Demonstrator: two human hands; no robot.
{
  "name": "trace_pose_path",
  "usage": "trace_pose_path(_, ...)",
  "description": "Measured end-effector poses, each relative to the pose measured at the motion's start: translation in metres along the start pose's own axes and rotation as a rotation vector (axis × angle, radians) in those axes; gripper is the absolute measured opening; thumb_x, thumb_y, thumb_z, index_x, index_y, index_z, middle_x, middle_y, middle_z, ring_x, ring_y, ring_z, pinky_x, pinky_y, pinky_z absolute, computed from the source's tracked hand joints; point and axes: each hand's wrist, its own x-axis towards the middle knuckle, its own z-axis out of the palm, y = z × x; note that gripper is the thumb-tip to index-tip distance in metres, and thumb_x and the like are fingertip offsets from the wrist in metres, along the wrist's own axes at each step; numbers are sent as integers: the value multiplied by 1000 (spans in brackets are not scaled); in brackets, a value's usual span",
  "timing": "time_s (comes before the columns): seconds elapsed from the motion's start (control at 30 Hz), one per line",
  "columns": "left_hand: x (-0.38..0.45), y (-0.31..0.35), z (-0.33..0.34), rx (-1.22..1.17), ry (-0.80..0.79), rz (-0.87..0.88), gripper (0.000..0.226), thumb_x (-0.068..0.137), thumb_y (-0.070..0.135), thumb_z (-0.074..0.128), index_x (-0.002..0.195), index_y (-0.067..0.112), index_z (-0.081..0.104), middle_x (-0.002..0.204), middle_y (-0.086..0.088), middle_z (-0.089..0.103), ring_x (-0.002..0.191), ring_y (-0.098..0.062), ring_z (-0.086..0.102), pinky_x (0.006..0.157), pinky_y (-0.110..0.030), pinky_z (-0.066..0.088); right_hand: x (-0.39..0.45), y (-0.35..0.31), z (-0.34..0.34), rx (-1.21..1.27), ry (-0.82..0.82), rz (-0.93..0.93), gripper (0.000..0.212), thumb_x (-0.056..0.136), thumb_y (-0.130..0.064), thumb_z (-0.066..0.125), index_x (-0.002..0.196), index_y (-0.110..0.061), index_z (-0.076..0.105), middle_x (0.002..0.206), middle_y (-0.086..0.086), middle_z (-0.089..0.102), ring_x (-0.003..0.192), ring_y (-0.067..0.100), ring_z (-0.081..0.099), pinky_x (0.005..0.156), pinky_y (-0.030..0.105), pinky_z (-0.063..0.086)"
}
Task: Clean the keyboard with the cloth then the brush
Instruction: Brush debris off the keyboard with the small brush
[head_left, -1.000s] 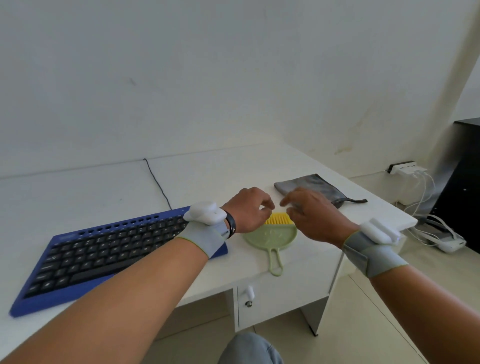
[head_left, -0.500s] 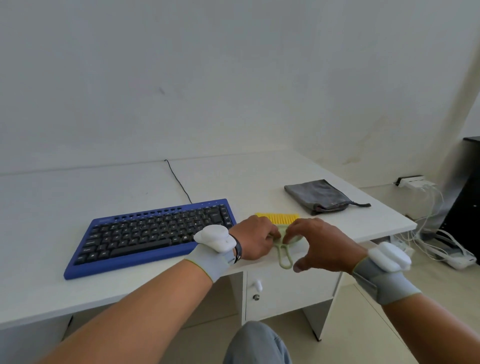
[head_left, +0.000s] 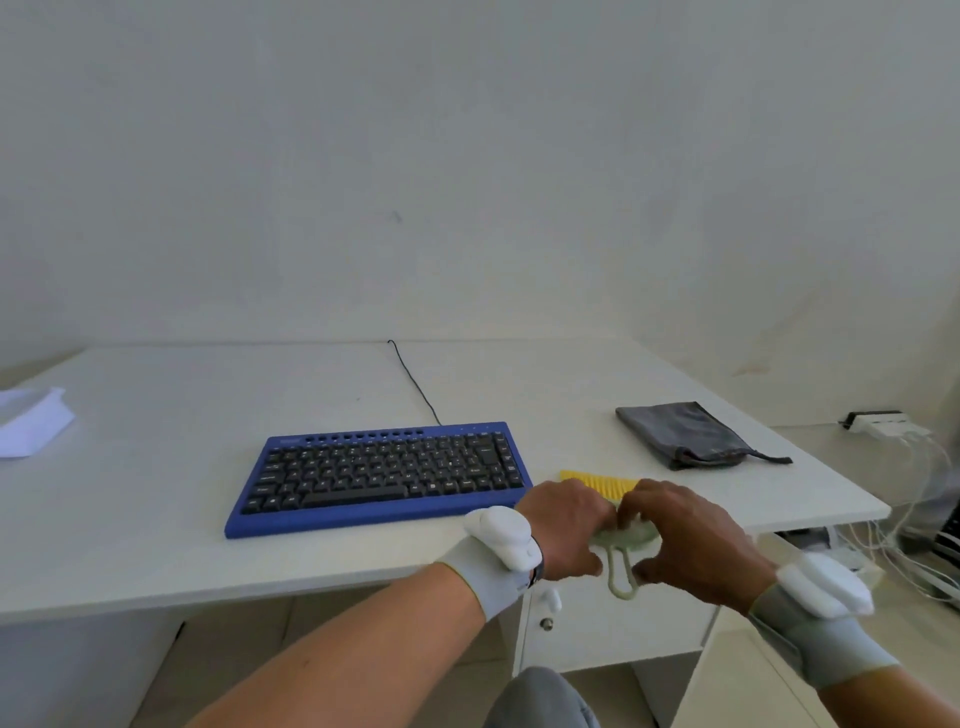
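A person at a white table (head_left: 156, 519) works both hands over a pale green brush (head_left: 623, 543) at the near edge, its handle loop jutting past the lip. The blue keyboard (head_left: 379, 475) lies just left; the grey cloth (head_left: 680, 434) sits untouched, well apart at the far right. The left hand (head_left: 566, 525) curls its fingers onto the brush head; the right hand (head_left: 691, 540) pinches it from the other side. The risk: a slipped grip likely drops the brush off the edge, and taking it before the cloth would break the order. Open tabletop lies behind the keyboard, crossed only by its cable (head_left: 413, 382).
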Motion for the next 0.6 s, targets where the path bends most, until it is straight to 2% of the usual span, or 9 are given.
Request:
trace_pose_path(0.1,4,-2,8,15,29,12,15,85,22,64,89,10,71,86,-8,67,76,-31,63,66,-37,54,-1,-3,7,-12,48,-11,39,70,-46,78,101,-38,57,101,-18,51,94,4,49,77,27,49)
trace_pose_path(0.2,2,-6,5,30,67,33,19,89,27,56,92,15,71,85,-6,66,75,-30,62,67,-39,55,-1,-2,8,-5,77,-31,28,76,-47,72,99,-38,59,97,-18,53,91,5,51,72,27,49)
trace_pose_path(0.3,-1,-9,-11,-38,134,53,25,97,28,51,100,18,73,84,-8,68,73,-31,62,65,-38,53,-1,-2,-1,26,166,1,18,81,-34,70,95,-37,60,92,-17,56,88,6,56,70,29,50)
trace_pose_path(0.43,-6,-16,-40,-162,256,34,21,97,27,53,97,19,73,83,-6,70,75,-31,62,69,-42,53,14,-13,-13,55,339,-28,6,82,-26,70,83,-24,64,76,-5,63,73,24,61,56,39,48)
trace_pose_path(0.53,-9,-24,-68,-200,317,-11,19,96,26,57,100,21,74,87,-6,70,81,-31,63,71,-37,50,31,-24,-24,69,360,32,16,84,-31,65,80,-15,67,69,7,64,67,35,61,54,40,46)
trace_pose_path(0.6,-13,-35,-84,-263,340,-41,21,93,27,60,107,22,74,91,-3,72,86,-28,65,75,-35,50,42,-35,-32,120,377,27,18,84,-28,65,78,-11,67,68,12,63,67,37,59,56,42,46)
